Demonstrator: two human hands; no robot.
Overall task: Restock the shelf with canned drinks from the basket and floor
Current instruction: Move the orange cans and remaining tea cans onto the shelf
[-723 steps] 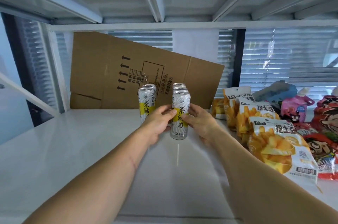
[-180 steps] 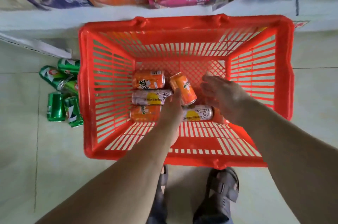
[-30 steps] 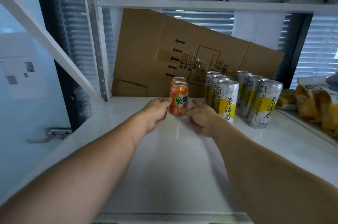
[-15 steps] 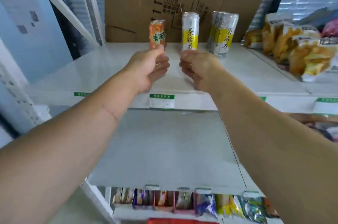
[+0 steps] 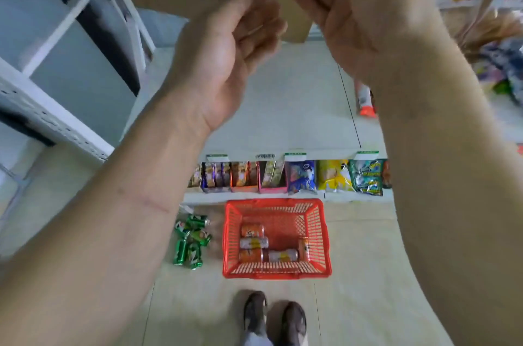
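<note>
Both hands empty, raised above the basket.
Left hand (image 5: 226, 57) and right hand (image 5: 353, 14) loosely curled; red basket (image 5: 230, 244) holds cans (image 5: 253, 242); green cans (image 5: 191, 241) beside it on floor.

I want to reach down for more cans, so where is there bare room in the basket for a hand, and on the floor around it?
In the red basket the middle and far end are bare; cans line its left, near and right sides. Floor is bare between the basket and the shoes, and right of it. Left is crowded with green cans. Both hands, left hand and right hand, hold nothing.
</note>
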